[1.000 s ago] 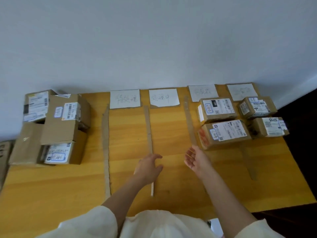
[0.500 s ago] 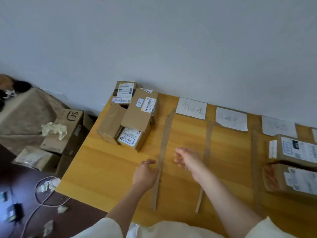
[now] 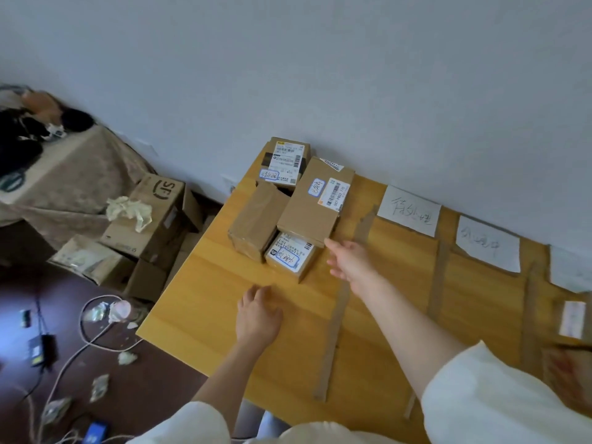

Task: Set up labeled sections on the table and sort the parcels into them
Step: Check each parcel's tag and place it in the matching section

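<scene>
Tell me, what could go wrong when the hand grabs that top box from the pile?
The long top parcel lies across lower boxes, so pulling it might tip or drag the small labeled parcel underneath. The pile sits near the table's left edge, so a nudged taped box could fall to the floor. The right hand might also knock the cardboard divider strip crooked.

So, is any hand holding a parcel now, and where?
No. The right hand reaches open toward the top parcel, fingertips near its corner; the left hand is open above the table.
</scene>
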`<state>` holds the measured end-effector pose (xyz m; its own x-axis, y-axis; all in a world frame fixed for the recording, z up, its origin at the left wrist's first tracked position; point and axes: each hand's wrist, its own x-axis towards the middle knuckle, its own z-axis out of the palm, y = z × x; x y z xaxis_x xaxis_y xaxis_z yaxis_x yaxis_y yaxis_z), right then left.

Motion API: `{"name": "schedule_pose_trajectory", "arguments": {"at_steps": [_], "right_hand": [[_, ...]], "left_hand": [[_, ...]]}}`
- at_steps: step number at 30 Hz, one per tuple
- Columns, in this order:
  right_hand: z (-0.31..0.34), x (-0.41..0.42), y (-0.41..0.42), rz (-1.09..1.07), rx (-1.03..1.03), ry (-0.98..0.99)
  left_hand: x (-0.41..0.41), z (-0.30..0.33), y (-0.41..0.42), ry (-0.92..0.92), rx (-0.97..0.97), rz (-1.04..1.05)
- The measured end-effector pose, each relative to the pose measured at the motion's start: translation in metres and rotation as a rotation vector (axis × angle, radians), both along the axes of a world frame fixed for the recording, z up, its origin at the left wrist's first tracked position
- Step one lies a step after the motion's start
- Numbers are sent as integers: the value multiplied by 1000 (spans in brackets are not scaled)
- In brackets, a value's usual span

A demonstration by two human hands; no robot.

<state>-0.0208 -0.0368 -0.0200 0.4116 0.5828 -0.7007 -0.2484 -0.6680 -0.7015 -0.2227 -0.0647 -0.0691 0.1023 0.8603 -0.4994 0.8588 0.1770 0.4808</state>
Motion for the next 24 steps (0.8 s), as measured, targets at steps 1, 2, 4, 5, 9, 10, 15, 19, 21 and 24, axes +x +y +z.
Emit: {"name": "schedule_pose_trajectory", "arguments": {"at_steps": [1,2,4,5,9,10,15,19,21,24], "right_hand": [[-1,0,8,-20,8,-14],[-2,0,15,-41,12,-30],[-2,1,28,-81,10,-67],[-1,1,33,-98,5,-81],[0,5,50,-169,15,-114],[0,6,53,-181,14,-121],[-3,7,60,-151,-13,-152],[0,8,57,-146,-3,-116],[1,9,52,-148,15,-68],[2,11,41,-151,45,-19]], "left_hand": [[-1,-2,1,4,-13,-12],[-2,-3,2,14,-24,-25],[-3,-5,4,48,-37,-52],[-2,-4,5,59,-41,-60],[0,-1,12,70,-46,-64],[1,-1,13,77,-46,-67],[0,0,18,127,-71,-93],[0,0,19,146,-71,-95],[1,0,19,153,-66,-98],[2,0,18,157,-62,-95]]}}
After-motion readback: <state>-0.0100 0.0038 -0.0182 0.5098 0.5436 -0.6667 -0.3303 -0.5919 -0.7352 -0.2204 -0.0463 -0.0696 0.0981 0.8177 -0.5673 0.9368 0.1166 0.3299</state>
